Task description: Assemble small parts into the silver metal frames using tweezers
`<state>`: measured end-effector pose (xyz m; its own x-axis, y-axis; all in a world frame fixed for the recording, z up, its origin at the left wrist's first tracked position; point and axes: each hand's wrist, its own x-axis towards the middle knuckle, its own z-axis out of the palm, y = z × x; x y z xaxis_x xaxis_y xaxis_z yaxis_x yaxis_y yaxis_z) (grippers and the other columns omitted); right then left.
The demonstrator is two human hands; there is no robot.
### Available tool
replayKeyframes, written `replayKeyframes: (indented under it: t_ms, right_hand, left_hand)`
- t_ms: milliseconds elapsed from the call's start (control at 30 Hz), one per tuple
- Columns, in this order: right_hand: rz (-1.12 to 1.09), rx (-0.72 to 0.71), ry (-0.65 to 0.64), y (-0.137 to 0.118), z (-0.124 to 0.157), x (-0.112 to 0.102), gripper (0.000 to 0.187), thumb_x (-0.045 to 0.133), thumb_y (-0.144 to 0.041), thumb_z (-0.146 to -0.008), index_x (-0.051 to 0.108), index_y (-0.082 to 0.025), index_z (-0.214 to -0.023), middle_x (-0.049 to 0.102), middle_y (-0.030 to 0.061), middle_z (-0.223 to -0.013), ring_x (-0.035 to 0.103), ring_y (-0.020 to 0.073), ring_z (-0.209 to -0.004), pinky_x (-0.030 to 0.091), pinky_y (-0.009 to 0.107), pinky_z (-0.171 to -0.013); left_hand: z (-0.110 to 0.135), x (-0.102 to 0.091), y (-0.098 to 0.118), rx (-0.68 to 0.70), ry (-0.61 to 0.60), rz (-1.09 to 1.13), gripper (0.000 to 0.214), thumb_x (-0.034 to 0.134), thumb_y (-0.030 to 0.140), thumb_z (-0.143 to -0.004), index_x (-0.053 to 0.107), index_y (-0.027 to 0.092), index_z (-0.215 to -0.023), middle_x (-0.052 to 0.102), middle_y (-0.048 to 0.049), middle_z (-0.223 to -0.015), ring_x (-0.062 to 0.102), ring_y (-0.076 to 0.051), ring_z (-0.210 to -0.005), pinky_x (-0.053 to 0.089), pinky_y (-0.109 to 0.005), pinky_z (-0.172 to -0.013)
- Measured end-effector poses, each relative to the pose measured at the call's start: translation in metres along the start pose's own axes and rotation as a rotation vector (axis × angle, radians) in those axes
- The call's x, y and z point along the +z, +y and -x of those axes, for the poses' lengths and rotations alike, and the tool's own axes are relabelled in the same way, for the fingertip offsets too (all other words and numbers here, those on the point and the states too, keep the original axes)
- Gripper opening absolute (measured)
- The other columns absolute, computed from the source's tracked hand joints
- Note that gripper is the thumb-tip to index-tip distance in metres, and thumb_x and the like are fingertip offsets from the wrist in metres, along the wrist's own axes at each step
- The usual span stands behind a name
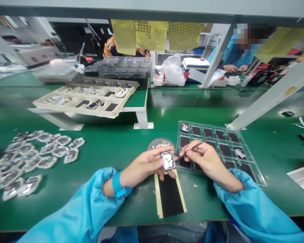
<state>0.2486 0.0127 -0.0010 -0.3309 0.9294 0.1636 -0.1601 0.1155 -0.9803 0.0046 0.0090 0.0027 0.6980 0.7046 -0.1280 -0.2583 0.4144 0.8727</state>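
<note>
My left hand [152, 163] grips a small square watch-like case [168, 160] with a dark rim and a white and silver inside, facing up. Between the fingers of my right hand [205, 156] is a pair of dark tweezers [192, 148], its lower tip close to the right edge of the case; I cannot tell whether it touches. Just behind the case stands a round dark dish [159, 139] holding many small pale bits. Under my left hand lies a black mat [171, 195] edged with yellow tape.
A clear compartment tray [262, 180] with black pads lies at right, with a few parts in it. Many similar cases [30, 155] spread over the left bench. On a raised stand sits a beige tray [116, 109] of parts. A slanted post [273, 84] rises at right. Another person [239, 54] sits opposite.
</note>
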Motion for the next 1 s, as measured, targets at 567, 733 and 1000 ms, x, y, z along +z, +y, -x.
replayKeyframes:
  t_ms: [567,733,1000]
  right_hand:
    - [0.593,-0.166,-0.126,0.016,0.002,0.015,0.009,0.076,-0.029,-0.087,0.074,-0.023,-0.093,0.075,0.0047,-0.090,0.070,0.0214,-0.088,0.054,0.038,-0.084]
    - [0.687,-0.267,-0.181,0.026,0.001,0.019,0.009,0.075,-0.027,-0.089,0.073,-0.024,-0.097,0.075,0.0033,-0.092,0.068,0.0209,-0.090,0.053,0.039,-0.086]
    - [0.637,-0.218,-0.180,0.026,0.001,0.019,0.006,0.073,-0.026,-0.090,0.074,-0.023,-0.095,0.075,0.0043,-0.090,0.070,0.0213,-0.087,0.055,0.039,-0.082]
  left_hand:
    - [0.007,-0.004,0.014,0.125,0.430,-0.419,0.026,0.073,0.026,-0.084,0.068,0.013,-0.106,0.073,-0.0060,-0.093,0.064,-0.009,-0.055,0.051,-0.020,-0.050]
    - [0.010,-0.005,0.004,0.037,0.459,-0.510,0.024,0.063,0.022,-0.090,0.069,0.014,-0.112,0.071,-0.0019,-0.072,0.069,-0.013,-0.054,0.042,-0.016,-0.041]
    - [0.005,-0.007,-0.012,-0.019,0.418,-0.530,0.027,0.063,0.019,-0.089,0.069,0.016,-0.115,0.073,-0.0022,-0.071,0.075,-0.017,-0.060,0.047,-0.017,-0.044]
